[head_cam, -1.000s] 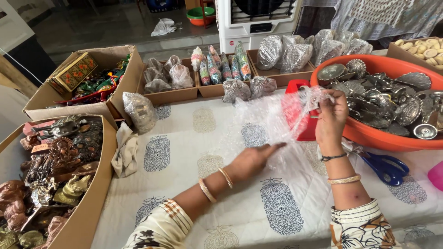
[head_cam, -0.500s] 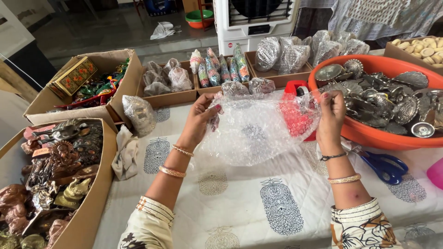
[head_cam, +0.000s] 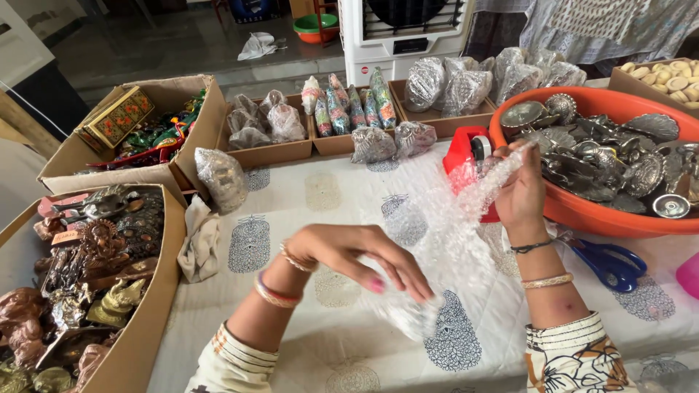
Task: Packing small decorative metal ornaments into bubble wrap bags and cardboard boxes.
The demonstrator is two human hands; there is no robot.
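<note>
A clear sheet of bubble wrap (head_cam: 445,240) stretches slantwise over the white printed tablecloth (head_cam: 320,196). My right hand (head_cam: 518,191) grips its far upper end beside the red tape dispenser (head_cam: 470,156). My left hand (head_cam: 364,256) hangs palm down in the middle of the table, fingertips pinching the sheet's near lower corner. Just right of my right hand stands an orange tub (head_cam: 582,211) full of silver metal pieces.
Blue scissors (head_cam: 608,260) lie by my right wrist. Cardboard trays of wrapped items (head_cam: 266,124) line the back. A box of brass figurines (head_cam: 87,276) sits at left, with a cloth (head_cam: 198,244) and a wrapped bundle (head_cam: 220,177) beside it.
My left hand came down from the back of the table toward me, pulling the near end of the bubble wrap low. My right hand stayed by the tub.
</note>
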